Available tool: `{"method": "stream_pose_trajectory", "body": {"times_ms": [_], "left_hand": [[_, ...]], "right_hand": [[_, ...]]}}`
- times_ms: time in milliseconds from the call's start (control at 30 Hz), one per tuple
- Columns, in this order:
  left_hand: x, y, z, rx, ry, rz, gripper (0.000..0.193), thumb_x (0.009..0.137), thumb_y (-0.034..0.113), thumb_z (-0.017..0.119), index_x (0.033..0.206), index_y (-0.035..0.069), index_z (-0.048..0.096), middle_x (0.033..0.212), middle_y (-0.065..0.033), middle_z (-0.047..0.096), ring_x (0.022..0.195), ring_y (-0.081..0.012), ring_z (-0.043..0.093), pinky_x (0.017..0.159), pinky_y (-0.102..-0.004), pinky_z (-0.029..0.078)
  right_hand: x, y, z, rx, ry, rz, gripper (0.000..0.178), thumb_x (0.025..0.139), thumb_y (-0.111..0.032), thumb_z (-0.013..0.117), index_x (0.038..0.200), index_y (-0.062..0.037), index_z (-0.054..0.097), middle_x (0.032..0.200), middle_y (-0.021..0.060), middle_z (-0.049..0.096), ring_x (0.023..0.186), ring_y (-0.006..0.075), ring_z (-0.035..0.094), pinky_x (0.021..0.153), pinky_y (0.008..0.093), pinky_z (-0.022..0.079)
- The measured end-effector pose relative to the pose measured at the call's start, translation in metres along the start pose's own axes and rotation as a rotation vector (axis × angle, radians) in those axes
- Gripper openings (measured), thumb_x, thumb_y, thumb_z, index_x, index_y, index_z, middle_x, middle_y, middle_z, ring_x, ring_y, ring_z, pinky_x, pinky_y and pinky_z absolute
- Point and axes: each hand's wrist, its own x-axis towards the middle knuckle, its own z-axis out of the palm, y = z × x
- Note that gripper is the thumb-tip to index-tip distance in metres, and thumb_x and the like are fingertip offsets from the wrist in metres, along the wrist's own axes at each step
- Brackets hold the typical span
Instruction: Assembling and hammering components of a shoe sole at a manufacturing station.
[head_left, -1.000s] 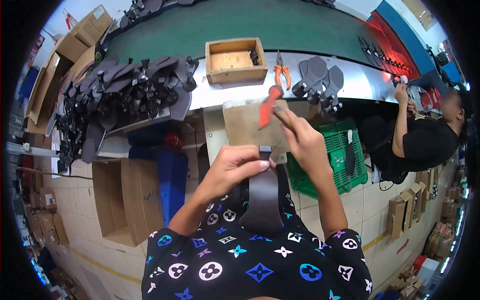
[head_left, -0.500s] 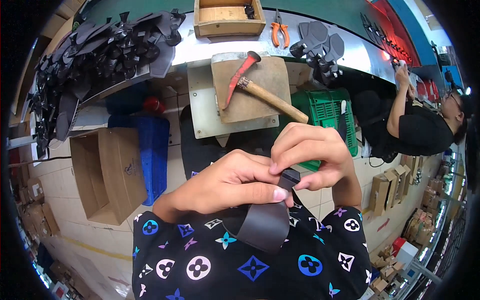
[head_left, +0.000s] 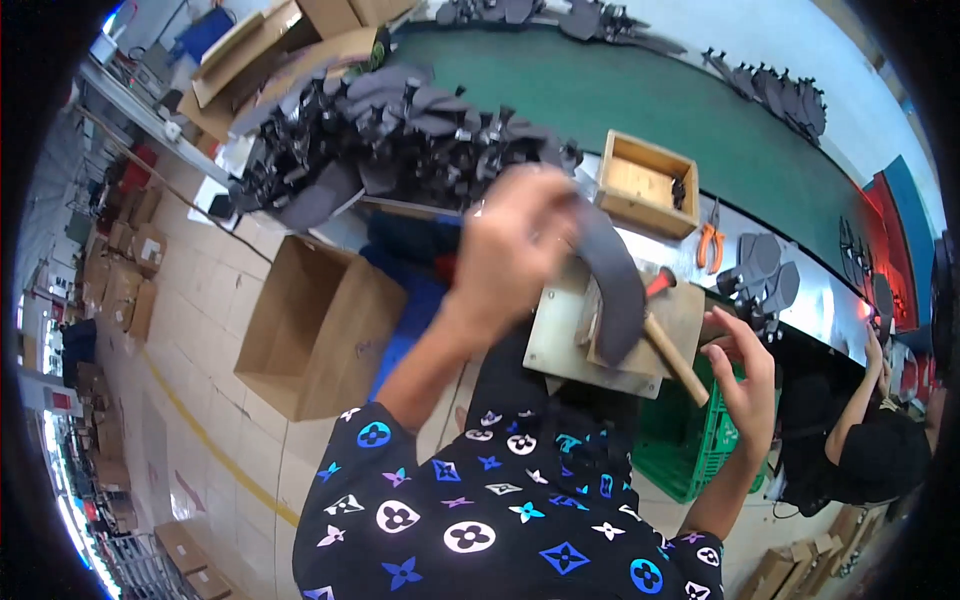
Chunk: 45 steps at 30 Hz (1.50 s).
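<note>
My left hand [head_left: 510, 255] is raised by the near end of the heap of shoe soles and blurred by motion. Its fingers grip the upper end of a dark, curved shoe sole [head_left: 615, 290], which hangs over the work block beside the bench. The heel end is hidden or smeared near the fingers. My right hand [head_left: 745, 375] is held to the right of the block, with fingers apart and nothing in it. Between the hands, a hammer [head_left: 675, 355] with a red head and wooden handle lies on the block [head_left: 690, 310], partly covered by the sole.
Many dark heeled soles [head_left: 400, 130] are heaped on the bench's left. A wooden box [head_left: 650, 215], orange-handled pliers [head_left: 710, 245] and more soles [head_left: 765, 270] follow rightward. A cardboard box [head_left: 300, 330] and green crate [head_left: 690, 460] stand below. A co-worker [head_left: 885, 450] sits at right.
My left hand has moved up and left with the sole toward the heap. The right hand has let go of the sole and opened. The view has swung left.
</note>
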Motion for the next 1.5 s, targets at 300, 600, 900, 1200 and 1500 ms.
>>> {"method": "stream_pose_trajectory", "body": {"times_ms": [300,600,900,1200,1500], "left_hand": [[0.145,-0.144,-0.065,0.450,0.132,0.023,0.037,0.092,0.036,0.065,0.095,-0.001,0.064,0.086,-0.0184,0.067,0.078,-0.0311,0.062,0.071,-0.0408,0.047],[0.117,-0.180,-0.030,1.425,-0.280,-0.061,0.044,0.093,0.044,0.054,0.092,0.002,0.068,0.094,-0.0163,0.069,0.092,-0.0339,0.065,0.092,-0.0565,0.038],[0.127,-0.196,-0.044,1.437,-0.044,-0.139,0.050,0.091,0.045,0.053,0.083,-0.001,0.070,0.080,-0.0187,0.070,0.077,-0.0378,0.069,0.072,-0.0493,0.052],[0.098,-0.085,-0.020,1.171,-0.369,-0.023,0.084,0.077,0.050,0.074,0.136,-0.002,0.043,0.130,-0.0247,0.055,0.120,-0.0392,0.055,0.099,-0.0447,0.044],[-0.026,-0.001,0.069,-0.217,-0.539,0.018,0.026,0.098,0.019,0.047,0.114,0.003,0.060,0.126,-0.0170,0.062,0.121,-0.0296,0.055,0.111,-0.0421,0.030]], "right_hand": [[-0.015,0.111,-0.022,0.168,0.433,0.227,0.021,0.099,-0.016,0.055,0.107,0.0001,0.066,0.091,0.0041,0.069,0.064,0.0093,0.062,0.056,0.0235,0.047],[0.009,0.223,-0.070,-0.512,0.711,0.110,0.041,0.087,-0.031,0.069,0.114,-0.0012,0.061,0.098,0.0195,0.062,0.097,0.0357,0.061,0.085,0.0436,0.049],[0.068,0.181,-0.088,0.557,1.057,0.089,0.026,0.098,-0.025,0.061,0.093,0.0004,0.060,0.085,0.0026,0.061,0.065,0.0080,0.060,0.058,0.0241,0.049],[0.069,-0.007,0.026,1.034,0.368,-0.224,0.020,0.094,-0.013,0.062,0.109,-0.0043,0.052,0.094,0.0038,0.059,0.086,0.0097,0.059,0.076,0.0258,0.051],[0.016,0.017,0.073,0.967,0.055,-0.314,0.018,0.094,-0.005,0.062,0.111,-0.0009,0.056,0.115,0.0094,0.058,0.109,0.0181,0.058,0.096,0.0311,0.046]]}}
